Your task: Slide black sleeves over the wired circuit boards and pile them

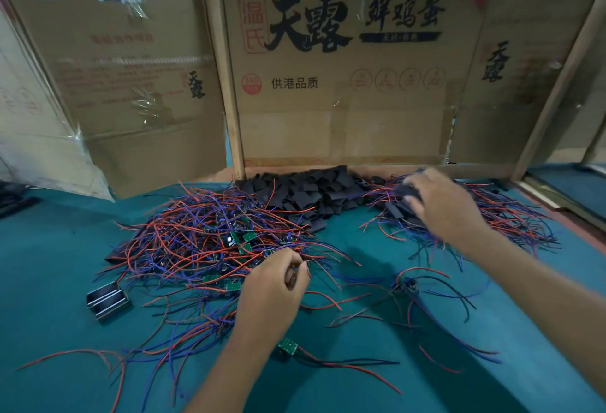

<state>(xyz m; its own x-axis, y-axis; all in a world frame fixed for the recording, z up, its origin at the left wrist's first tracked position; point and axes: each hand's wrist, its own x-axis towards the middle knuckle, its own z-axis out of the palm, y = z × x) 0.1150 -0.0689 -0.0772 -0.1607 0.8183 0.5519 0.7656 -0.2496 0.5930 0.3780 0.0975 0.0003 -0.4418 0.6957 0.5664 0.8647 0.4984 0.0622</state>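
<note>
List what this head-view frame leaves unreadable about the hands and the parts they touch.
- Right hand: motion-blurred over the right pile; whether it grips a sleeved board there cannot be told.
- Left hand: fingers curled at the edge of the tangle of wired boards; what they pinch is hidden by the hand itself.
- Heap of black sleeves: too dark to tell pieces apart.
- Small metal parts: too small to identify.

1. Sleeves [308,192] lie heaped at the table's [49,281] back, against the cardboard [344,124].
2. Bare boards [210,242] lie left of them.
3. Sleeved pile [511,215] lies right.
</note>
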